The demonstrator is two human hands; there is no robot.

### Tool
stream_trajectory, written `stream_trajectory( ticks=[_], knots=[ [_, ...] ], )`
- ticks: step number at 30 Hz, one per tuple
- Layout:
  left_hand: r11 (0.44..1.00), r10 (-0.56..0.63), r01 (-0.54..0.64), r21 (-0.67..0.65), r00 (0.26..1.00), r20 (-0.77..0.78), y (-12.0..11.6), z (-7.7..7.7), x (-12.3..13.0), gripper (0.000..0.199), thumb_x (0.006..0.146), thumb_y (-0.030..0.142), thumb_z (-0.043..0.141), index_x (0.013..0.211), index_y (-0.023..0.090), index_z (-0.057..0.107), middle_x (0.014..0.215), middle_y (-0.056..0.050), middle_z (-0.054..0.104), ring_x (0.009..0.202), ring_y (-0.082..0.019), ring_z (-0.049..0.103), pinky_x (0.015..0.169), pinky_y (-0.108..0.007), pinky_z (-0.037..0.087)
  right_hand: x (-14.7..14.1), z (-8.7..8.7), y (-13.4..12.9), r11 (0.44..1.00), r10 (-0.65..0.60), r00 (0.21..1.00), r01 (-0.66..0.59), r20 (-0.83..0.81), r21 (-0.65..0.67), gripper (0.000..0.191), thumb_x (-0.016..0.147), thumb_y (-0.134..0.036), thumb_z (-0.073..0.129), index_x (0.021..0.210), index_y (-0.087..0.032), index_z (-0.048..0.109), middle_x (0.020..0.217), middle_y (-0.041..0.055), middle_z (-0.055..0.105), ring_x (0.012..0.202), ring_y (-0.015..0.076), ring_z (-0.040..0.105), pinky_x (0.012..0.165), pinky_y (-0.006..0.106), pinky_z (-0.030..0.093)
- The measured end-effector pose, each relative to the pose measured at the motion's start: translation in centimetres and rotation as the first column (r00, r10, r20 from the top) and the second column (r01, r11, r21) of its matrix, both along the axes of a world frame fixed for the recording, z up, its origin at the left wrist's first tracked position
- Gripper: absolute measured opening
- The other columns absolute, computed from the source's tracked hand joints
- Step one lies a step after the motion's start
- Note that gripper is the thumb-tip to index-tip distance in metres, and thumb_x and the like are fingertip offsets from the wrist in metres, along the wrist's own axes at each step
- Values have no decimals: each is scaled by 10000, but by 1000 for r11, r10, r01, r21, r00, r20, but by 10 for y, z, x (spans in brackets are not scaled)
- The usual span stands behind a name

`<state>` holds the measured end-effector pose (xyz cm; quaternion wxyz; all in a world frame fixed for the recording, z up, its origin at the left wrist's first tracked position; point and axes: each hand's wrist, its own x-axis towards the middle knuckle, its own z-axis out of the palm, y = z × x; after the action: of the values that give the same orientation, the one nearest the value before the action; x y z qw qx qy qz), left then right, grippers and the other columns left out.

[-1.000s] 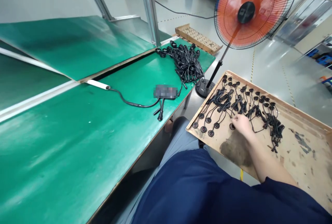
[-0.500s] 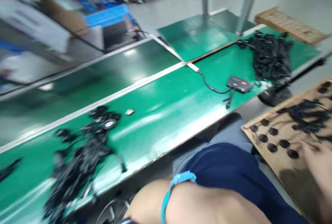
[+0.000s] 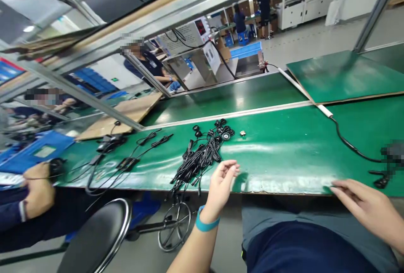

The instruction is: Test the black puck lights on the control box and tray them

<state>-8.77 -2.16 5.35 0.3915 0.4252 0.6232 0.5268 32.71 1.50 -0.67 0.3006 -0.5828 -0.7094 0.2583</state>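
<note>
My left hand (image 3: 221, 185), with a teal band on its wrist, hovers over the front edge of the green bench (image 3: 277, 151). Its fingers are loosely bent and apart from the thumb, with nothing seen in them. Just beyond and to its left lies a heap of black cables (image 3: 198, 159) with round black ends. A small pale piece (image 3: 243, 133) rests on the bench behind that hand. My right hand (image 3: 362, 205) is at the bench edge on the right, fingers stretched out and no object visible in them. Closest to it is a dark cable end (image 3: 381, 180).
A black round stool (image 3: 97, 235) stands at the lower left. Beside it a co-worker's hand (image 3: 39, 188) is near black cables and a small black box (image 3: 128, 164). A white-sleeved cable (image 3: 325, 111) crosses the bench. Metal frame posts (image 3: 94, 100) rise behind.
The view has swung left and up. My right hand has left the cardboard with round black parts and is now at the bench edge. My left hand has come into view.
</note>
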Motion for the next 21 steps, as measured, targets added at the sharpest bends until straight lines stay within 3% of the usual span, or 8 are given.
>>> stream_trajectory(
  ticks=[2, 5, 9, 11, 14, 16, 21],
  knots=[
    [994, 110, -108, 26, 987, -115, 7, -1, -20, 376, 929, 484, 629, 1107, 153, 643, 1040, -130, 712, 958, -232, 674, 871, -374, 534, -37, 5, 44, 972, 209, 976, -201, 60, -120, 307, 827, -625, 611, 898, -352, 731, 801, 60, 724, 710, 285, 685, 662, 441, 541],
    [984, 179, -172, 54, 898, -402, 25, -8, -41, 431, 973, 504, 539, 1185, 136, 608, 1089, -163, 683, 1022, -272, 653, 914, -421, 516, -93, 7, 109, 937, 325, 930, -291, 170, -194, 353, 877, -597, 571, 846, -265, 688, 658, 27, 664, 616, 218, 618, 594, 340, 431],
    [963, 184, -268, 39, 544, -819, 64, -22, -67, 636, 903, 548, 628, 1306, 66, 531, 1275, -277, 582, 1248, -410, 531, 1059, -548, 403, -163, 2, 163, 963, 267, 920, -242, 285, -119, 314, 912, -519, 603, 815, -226, 661, 736, 33, 695, 696, 198, 626, 603, 293, 354],
    [932, 130, -359, -51, 463, -877, 83, -27, -83, 635, 827, 535, 714, 1226, 64, 568, 1288, -300, 554, 1283, -467, 484, 1061, -588, 374, -185, -2, 172, 973, 228, 918, -226, 325, -46, 279, 938, -475, 593, 863, -219, 673, 790, 41, 708, 733, 201, 630, 607, 290, 327],
    [904, 55, -385, -186, 537, -842, 102, -29, -109, 356, 755, 377, 763, 975, 133, 624, 1174, -229, 606, 1220, -428, 534, 1033, -527, 404, -197, -10, 174, 960, 256, 919, -279, 299, 33, 229, 963, -398, 557, 886, -215, 671, 820, 35, 706, 764, 197, 626, 631, 288, 321],
    [907, 56, -367, -206, 590, -805, 107, -26, -125, 199, 733, 264, 735, 856, 171, 609, 1035, -161, 640, 1118, -361, 596, 991, -448, 434, -195, -16, 174, 953, 281, 934, -298, 219, 49, 250, 972, -381, 531, 838, -211, 656, 791, 27, 691, 746, 185, 611, 651, 286, 335],
    [897, 141, -374, -236, 748, -649, 108, -16, -158, 135, 690, 163, 669, 710, 212, 545, 653, -19, 561, 778, -255, 616, 760, -331, 448, -187, -23, 176, 952, 292, 951, -299, 98, 66, 272, 963, -389, 524, 801, -210, 649, 744, 27, 668, 708, 184, 582, 657, 295, 332]
  ],
)
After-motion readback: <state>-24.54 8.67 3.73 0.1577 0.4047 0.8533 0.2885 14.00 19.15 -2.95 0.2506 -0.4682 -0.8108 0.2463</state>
